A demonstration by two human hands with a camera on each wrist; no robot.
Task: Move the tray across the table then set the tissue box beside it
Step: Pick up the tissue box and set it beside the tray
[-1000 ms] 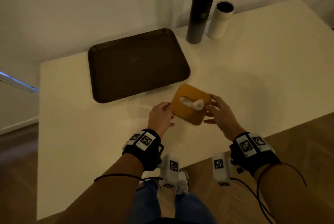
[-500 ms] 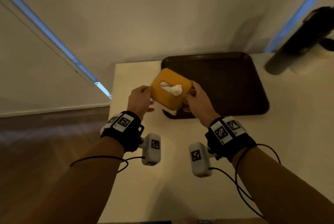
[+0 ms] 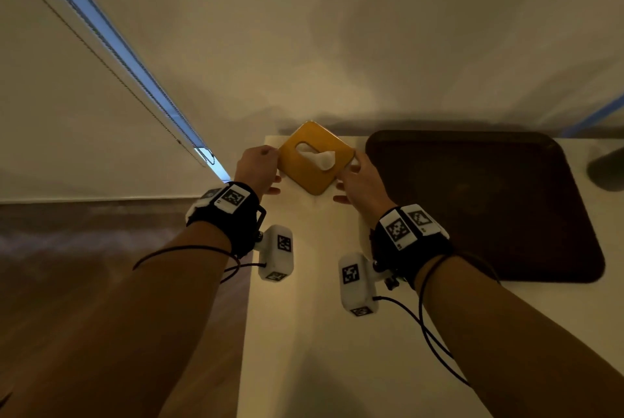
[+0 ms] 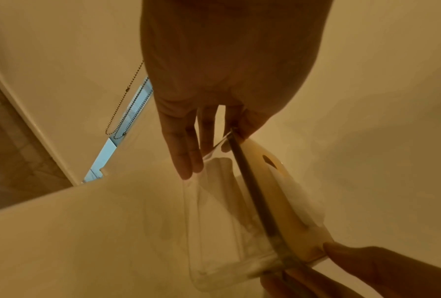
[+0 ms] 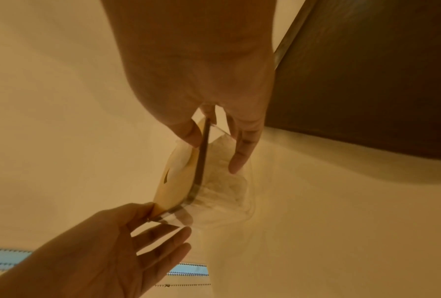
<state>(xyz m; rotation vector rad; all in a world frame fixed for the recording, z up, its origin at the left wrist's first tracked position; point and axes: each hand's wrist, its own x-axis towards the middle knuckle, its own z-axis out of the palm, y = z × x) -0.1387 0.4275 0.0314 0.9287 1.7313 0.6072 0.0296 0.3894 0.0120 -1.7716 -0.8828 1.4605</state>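
The tissue box [image 3: 310, 164] has a yellow lid, a clear body and a white tissue sticking out. It is at the table's far left corner, just left of the dark brown tray [image 3: 472, 201]. My left hand [image 3: 258, 167] pinches its left corner, my right hand [image 3: 359, 181] its right corner. In the left wrist view, my left hand [image 4: 209, 80] lays its fingers along the clear side of the tissue box [image 4: 222, 211]. In the right wrist view, my right hand [image 5: 201, 70] pinches the lid edge of the tissue box [image 5: 214, 185] next to the tray [image 5: 367, 80]. I cannot tell whether the box touches the tabletop.
The white table [image 3: 304, 333] ends at its left edge close beside my left wrist, with wooden floor below. A wall runs right behind the box and tray. A dark bottle [image 3: 607, 171] stands at the far right. A blind chain [image 4: 127, 113] hangs left of the table.
Both hands have carried the tissue box from in front of the tray's near left corner to the far left corner of the table, beside the tray. My view has swung left.
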